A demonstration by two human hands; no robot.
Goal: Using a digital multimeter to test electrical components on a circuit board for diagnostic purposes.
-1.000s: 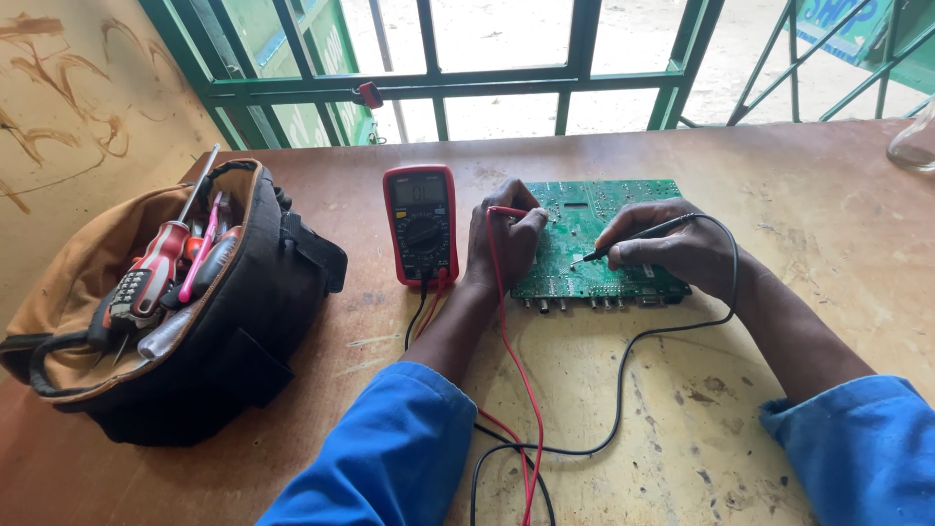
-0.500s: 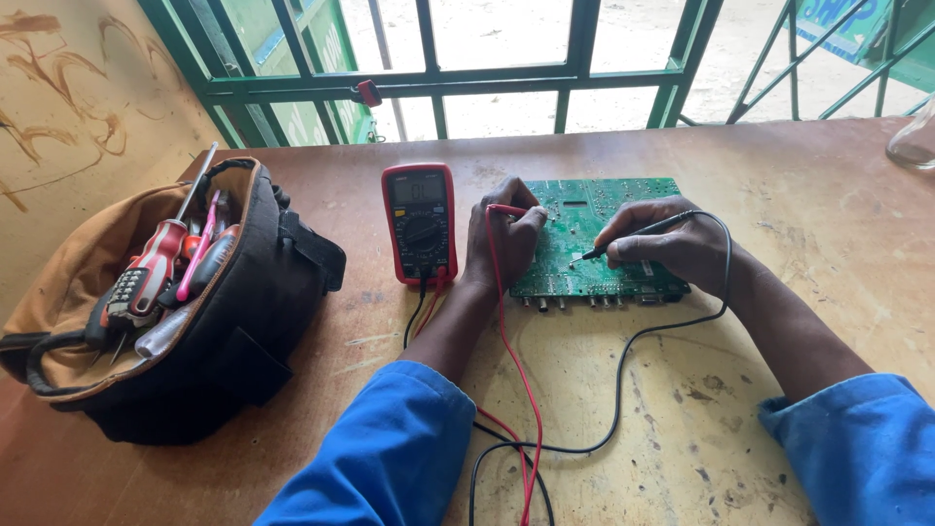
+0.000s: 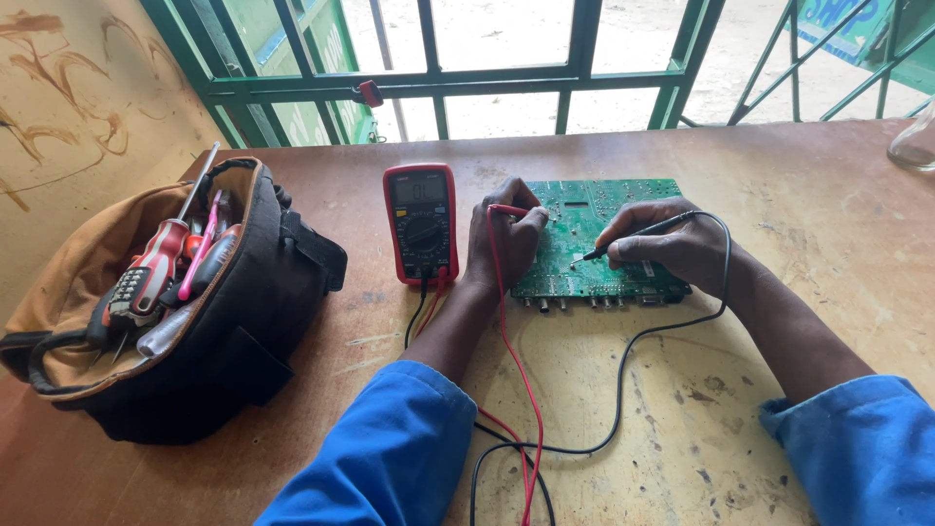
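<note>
One green circuit board point(image 3: 584, 244) lies on the worktop point(image 3: 779, 195) beside one red multimeter point(image 3: 421, 222); left hand point(image 3: 506, 244) pinches the red probe point(image 3: 506, 209), right hand point(image 3: 672, 248) the black probe point(image 3: 633, 237), both unmoved since earlier

Circuit board point(image 3: 584, 244) lies flat on worktop point(image 3: 799, 195), centre, slightly far side. Multimeter point(image 3: 421, 222) lies just left of board, leads trailing toward near edge. Tool bag point(image 3: 175, 312) sits at worktop's left end, well apart from meter, screwdrivers point(image 3: 161, 258) standing inside it. Left hand point(image 3: 506, 239) rests on board's left edge with one probe point(image 3: 506, 209); right hand point(image 3: 672, 248) on board's right part, other probe point(image 3: 623, 239) tip touching board between the hands. Glass vessel point(image 3: 916, 141) at far right edge. Barred gate point(image 3: 506, 78) behind worktop; wall point(image 3: 68, 117) to left.
</note>
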